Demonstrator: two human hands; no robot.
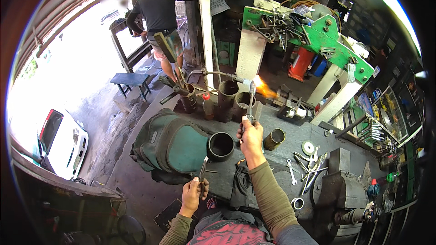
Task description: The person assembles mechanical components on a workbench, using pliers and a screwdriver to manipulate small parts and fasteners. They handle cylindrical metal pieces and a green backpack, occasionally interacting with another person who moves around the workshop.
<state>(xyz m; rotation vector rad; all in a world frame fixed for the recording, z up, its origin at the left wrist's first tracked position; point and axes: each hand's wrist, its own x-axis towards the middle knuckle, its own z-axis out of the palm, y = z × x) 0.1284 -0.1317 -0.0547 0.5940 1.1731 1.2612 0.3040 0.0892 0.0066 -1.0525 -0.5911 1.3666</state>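
Observation:
My right hand point(250, 137) is closed round a long metal tool point(250, 102), which points away from me over the bench. Its far end is at the nozzle of a torch point(238, 79), where an orange flame point(265, 89) streams to the right. Whether this tool is a separate piece or part of the torch, I cannot tell. Lower down, my left hand point(195, 193) grips a slim metal tool point(203, 169) with its narrow tip up. That tip is beside a dark round pot point(221, 146); its exact kind is unclear.
A green and black backpack point(181, 143) lies left of the pot. Metal cylinders point(228, 94) and a red-capped bottle point(207, 106) stand behind. Pliers point(313, 168), a wrench point(291, 172) and a vise point(338, 181) are at right. Another person point(161, 11) stands beyond the bench.

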